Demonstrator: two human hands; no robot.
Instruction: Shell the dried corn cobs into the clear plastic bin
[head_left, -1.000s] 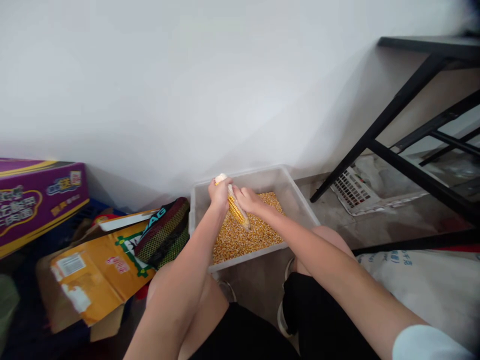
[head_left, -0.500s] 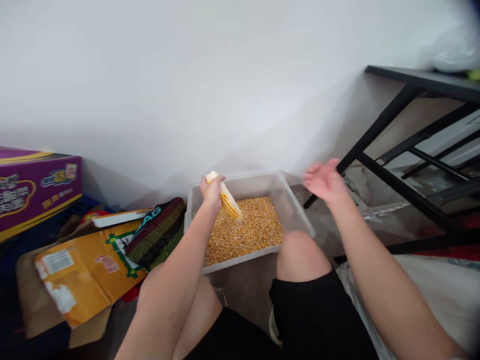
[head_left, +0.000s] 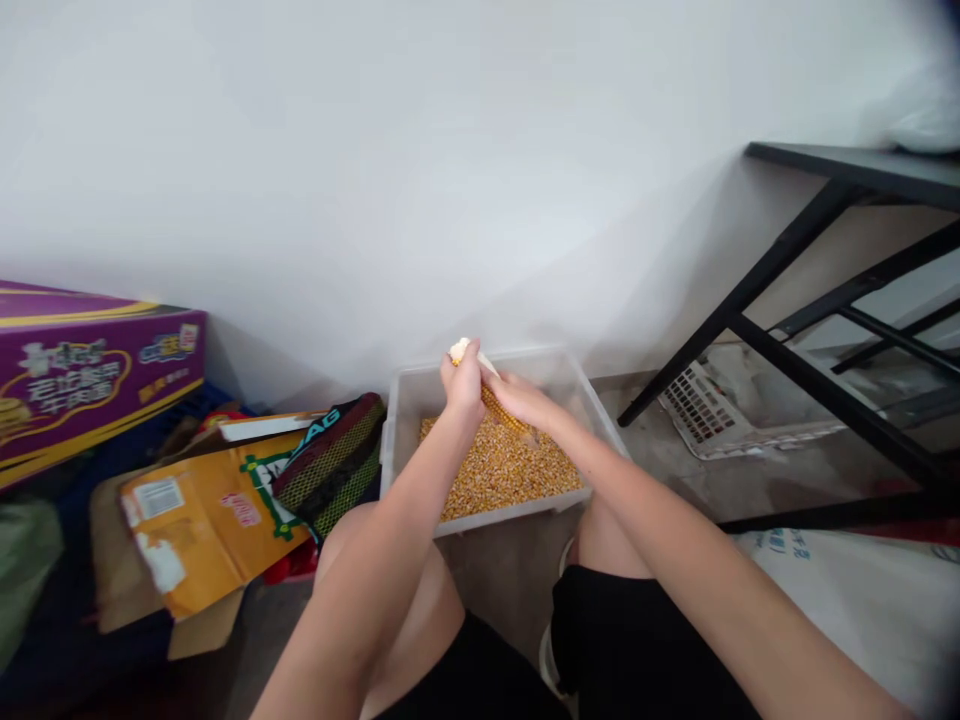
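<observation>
An ear of corn (head_left: 504, 411), partly stripped so that pale cob shows along one side, is held at a slant above a translucent plastic bin (head_left: 421, 382). Wrapped round its upper end is my left hand (head_left: 463, 382), with the white tip poking out above the fingers. My right hand (head_left: 520, 398) lies against the cob's right side, fingers closed along it and partly hidden by the left hand. Loose yellow corn kernels (head_left: 502, 475) cover the bin's floor under both hands.
To the left are a purple carton (head_left: 97, 370), an orange packet (head_left: 202, 510) and a mesh bag (head_left: 337, 465). A black metal-legged table (head_left: 780, 240) stands right, a white basket (head_left: 705, 410) under it. A white sack (head_left: 847, 590) lies at lower right. The wall rises behind the bin.
My right hand has come in from the right, where it was open in the air, onto the ear of corn. My left hand still grips the ear. The view has shifted slightly.
</observation>
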